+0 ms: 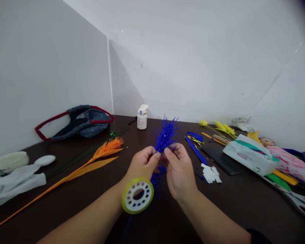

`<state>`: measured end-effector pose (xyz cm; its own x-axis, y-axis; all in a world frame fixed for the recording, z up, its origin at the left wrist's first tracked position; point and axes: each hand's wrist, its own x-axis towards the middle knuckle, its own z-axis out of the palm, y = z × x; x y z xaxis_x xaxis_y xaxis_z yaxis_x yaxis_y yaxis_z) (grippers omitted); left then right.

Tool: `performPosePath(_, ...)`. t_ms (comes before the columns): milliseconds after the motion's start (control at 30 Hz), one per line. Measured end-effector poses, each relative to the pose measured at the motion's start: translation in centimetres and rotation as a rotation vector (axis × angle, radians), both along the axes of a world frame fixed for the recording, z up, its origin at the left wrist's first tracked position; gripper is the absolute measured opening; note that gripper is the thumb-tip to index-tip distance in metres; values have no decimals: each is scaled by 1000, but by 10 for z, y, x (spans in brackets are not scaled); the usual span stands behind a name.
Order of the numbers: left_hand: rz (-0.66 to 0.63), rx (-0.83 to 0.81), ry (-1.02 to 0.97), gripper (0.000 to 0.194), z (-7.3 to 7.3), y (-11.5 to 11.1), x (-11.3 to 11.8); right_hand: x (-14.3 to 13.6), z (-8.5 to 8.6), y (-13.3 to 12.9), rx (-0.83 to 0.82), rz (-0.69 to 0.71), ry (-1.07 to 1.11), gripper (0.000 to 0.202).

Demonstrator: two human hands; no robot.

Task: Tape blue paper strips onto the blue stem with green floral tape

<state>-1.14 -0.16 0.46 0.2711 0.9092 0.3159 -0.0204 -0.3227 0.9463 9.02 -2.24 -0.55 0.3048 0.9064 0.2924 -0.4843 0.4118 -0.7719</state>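
Observation:
Both hands meet at the middle of the table, holding a blue artificial wheat ear (166, 134) upright with its spiky tip pointing away from me. My left hand (143, 162) pinches its base between thumb and fingers. My right hand (179, 169) grips the same spot from the other side, the thumbs nearly touching. More blue fringe (156, 178) hangs below the hands, partly hidden by them. In front of my left wrist is a roll of clear yellowish tape (137, 195) with a white core; what supports it cannot be seen.
To the left lie an orange wheat stalk (91, 159), white gloves or cloth (17, 179), a bowl (8, 162) and a denim bag (85, 123). A white bottle (142, 118) stands behind. At right are blue strips (197, 149), white scraps (210, 173), a phone-like slab (221, 159), a tissue pack (251, 156) and scissors (295, 196).

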Motion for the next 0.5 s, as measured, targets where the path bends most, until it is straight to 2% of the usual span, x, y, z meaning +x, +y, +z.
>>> performPosePath(100,163,229,247,21,9,6,-12,-1,-5,-5,-113,185,76,13)
performPosePath(200,245,415,444,23,13,13,-19,-1,-7,-8,-221,362,30,19)
performPosePath(267,236,444,540,24,15,16,-22,0,-6,-7,-234,361,-63,21)
performPosePath(333,198,417,574,25,16,16,-22,3,-6,-5,-227,303,-124,21)
performPosePath(500,78,248,505,25,17,9,-21,6,-3,-1,-259,198,-89,14)
